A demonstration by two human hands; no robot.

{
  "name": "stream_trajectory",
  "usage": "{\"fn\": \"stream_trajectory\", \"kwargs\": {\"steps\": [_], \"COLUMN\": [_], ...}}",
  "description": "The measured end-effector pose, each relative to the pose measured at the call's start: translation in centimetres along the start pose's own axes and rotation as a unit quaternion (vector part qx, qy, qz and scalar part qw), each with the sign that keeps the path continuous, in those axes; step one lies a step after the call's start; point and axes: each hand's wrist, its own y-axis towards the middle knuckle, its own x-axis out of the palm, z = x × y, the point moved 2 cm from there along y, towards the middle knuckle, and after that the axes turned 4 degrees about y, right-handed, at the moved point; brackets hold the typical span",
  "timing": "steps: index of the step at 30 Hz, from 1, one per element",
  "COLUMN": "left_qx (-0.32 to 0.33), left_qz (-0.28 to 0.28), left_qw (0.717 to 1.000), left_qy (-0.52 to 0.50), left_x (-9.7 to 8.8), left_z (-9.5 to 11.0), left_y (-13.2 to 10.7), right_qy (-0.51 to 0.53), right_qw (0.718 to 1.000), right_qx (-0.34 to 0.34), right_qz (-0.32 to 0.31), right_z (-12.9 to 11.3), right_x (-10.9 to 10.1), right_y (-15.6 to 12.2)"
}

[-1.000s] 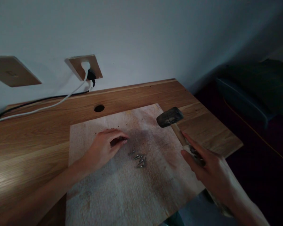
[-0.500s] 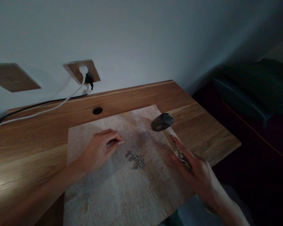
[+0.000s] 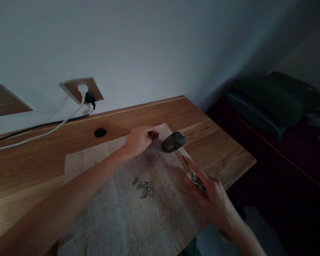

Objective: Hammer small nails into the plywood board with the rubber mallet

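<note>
My right hand (image 3: pixel 212 197) is wrapped round the wooden handle of a hammer (image 3: pixel 174 141). The hammer's dark, blocky head hovers above the right part of a pale wooden board (image 3: pixel 109 209). Near the board's far edge, just left of the hammer head, my left hand (image 3: pixel 140 139) has its thumb and fingers pinched together. Whatever sits between those fingertips is too small and dark to make out. A small heap of metal screws (image 3: pixel 145 187) lies mid-board, in front of my left hand.
Beneath the board is a wooden desk (image 3: pixel 216 138) with a round cable hole (image 3: pixel 100 133). A white cable (image 3: pixel 42 135) and a black one run from a wall socket (image 3: pixel 92 89) at the left. Dark green cushions (image 3: pixel 277 99) lie beyond the desk's right edge.
My left hand has moved right and away from me, from beside the screws to near the board's far edge. The hammer stays in my right hand; the whole view has shifted slightly.
</note>
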Motion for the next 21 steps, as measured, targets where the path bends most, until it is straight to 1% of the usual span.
{"fn": "stream_trajectory", "kwargs": {"steps": [3,6,10,15,21], "left_qx": [0.009,0.018,0.034,0.033,0.026], "left_qz": [-0.019,-0.021,-0.015,-0.012,-0.017], "left_qw": [1.000,1.000,0.999,0.998,0.999], "left_qy": [-0.008,0.010,0.038,0.042,0.035], "left_x": [1.1,1.5,1.5,1.5,1.5], "left_z": [-0.6,-0.9,-0.8,-0.8,-1.0], "left_y": [0.8,0.7,0.1,0.1,0.0], "right_qy": [0.014,0.028,0.042,0.042,0.034], "right_qw": [1.000,1.000,0.999,0.999,0.999], "right_qx": [0.009,0.013,0.017,0.013,0.006], "right_qz": [-0.004,-0.005,-0.011,-0.004,0.000], "right_z": [0.1,0.2,0.6,1.0,0.6], "right_x": [0.0,0.0,0.1,0.2,0.1], "right_y": [-0.1,-0.2,-0.3,-0.3,-0.2]}}
